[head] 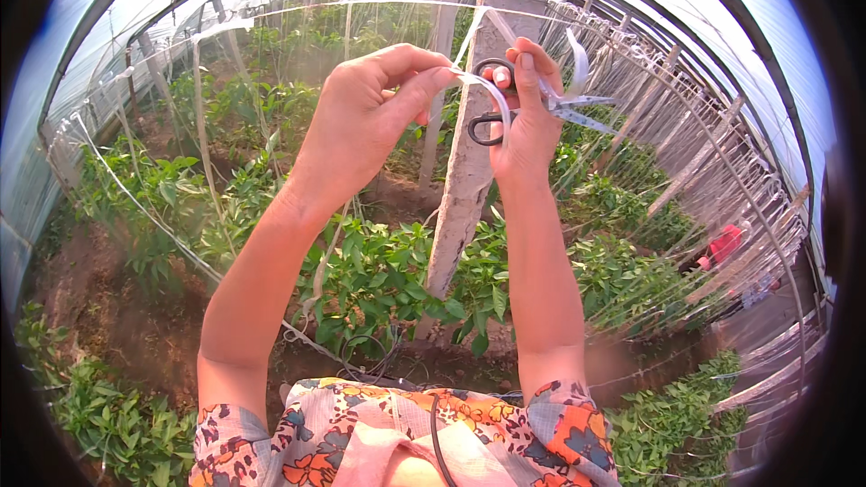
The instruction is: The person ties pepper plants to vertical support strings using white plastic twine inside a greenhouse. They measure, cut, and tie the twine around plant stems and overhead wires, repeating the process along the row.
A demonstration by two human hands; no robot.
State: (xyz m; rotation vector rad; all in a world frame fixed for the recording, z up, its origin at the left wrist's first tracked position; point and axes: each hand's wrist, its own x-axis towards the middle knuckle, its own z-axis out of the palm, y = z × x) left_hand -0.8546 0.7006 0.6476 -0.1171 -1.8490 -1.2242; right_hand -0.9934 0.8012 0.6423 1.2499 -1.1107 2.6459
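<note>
My left hand (379,105) pinches a strip of white plastic twine (499,96) between thumb and fingertips, and the loose end curves down to the right. My right hand (531,128) is shut on a pair of black-handled scissors (580,115), their blades parted and pointing right. Its raised thumb and finger also grip the twine. Above both hands, the twine passes over a horizontal wire (406,3). A concrete post (467,210) stands upright just behind my hands, and the wire runs across it.
Leafy green plants, apparently peppers (379,257), grow in rows on bare soil (115,297). Many white strings (717,142) hang on the right. A slack white line (145,210) crosses the left side. A red object (725,243) lies far right, partly hidden. Plastic film (805,47) arches overhead.
</note>
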